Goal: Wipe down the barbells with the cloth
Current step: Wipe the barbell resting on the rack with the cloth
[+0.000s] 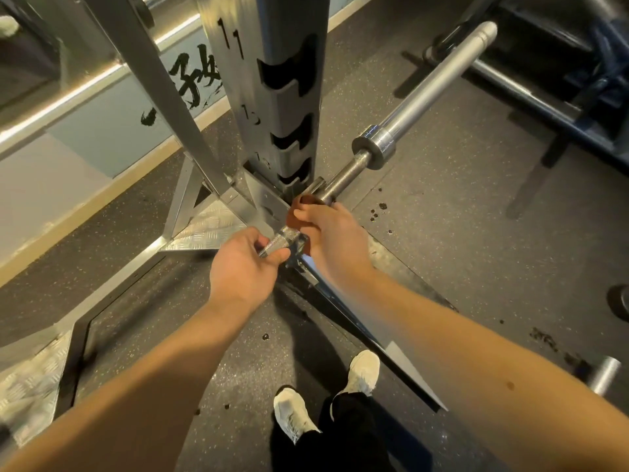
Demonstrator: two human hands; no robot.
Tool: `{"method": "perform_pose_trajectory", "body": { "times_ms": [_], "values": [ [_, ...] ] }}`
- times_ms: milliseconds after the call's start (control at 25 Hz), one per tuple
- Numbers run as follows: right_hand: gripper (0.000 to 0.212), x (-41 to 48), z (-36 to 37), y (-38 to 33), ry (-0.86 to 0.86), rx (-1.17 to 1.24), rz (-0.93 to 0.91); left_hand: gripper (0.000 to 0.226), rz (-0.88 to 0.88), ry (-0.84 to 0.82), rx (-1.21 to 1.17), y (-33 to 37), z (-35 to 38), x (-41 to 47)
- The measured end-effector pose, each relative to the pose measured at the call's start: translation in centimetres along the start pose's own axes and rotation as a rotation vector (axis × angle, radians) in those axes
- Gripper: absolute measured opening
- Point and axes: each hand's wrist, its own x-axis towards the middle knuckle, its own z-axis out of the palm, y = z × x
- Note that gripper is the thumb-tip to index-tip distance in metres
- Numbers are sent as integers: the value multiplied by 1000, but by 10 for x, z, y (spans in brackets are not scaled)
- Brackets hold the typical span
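1. the barbell [439,76] lies across the rack upright [289,97], low by its base. the left hand [243,264] is curled round the shaft, and the right hand [332,236] wraps the rust-coloured cloth [304,200] round the shaft just beside the upright.
2. risk: the cloth could snag on the upright's notches, or the bar could roll if the left hand slackens. its seat is hidden, probably a hook.
3. around: a bench frame [558,107] lies beyond the sleeve, and a second bar end [606,373] sits by the right edge of the floor [442,233]. the upright blocks the stroke.
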Motion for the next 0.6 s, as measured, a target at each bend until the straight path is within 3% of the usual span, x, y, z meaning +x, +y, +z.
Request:
{"method": "perform_pose_trajectory", "body": {
  "times_ms": [160, 360, 520, 600],
  "values": [
    [38, 65, -27, 39, -1, -135, 169, 26, -69, -193, -196, -9, -14, 21],
    [39, 68, -17, 23, 113, 102, 374, 22, -135, -385, -301, -11, -26, 31],
    [32, 2, 2, -6, -57, 72, 94, 24, -158, -379, -274, -8, -26, 33],
    [35, 26, -16, 12, -72, -9, 65, 26, -145, -358, -247, -3, -24, 30]
  ]
}}
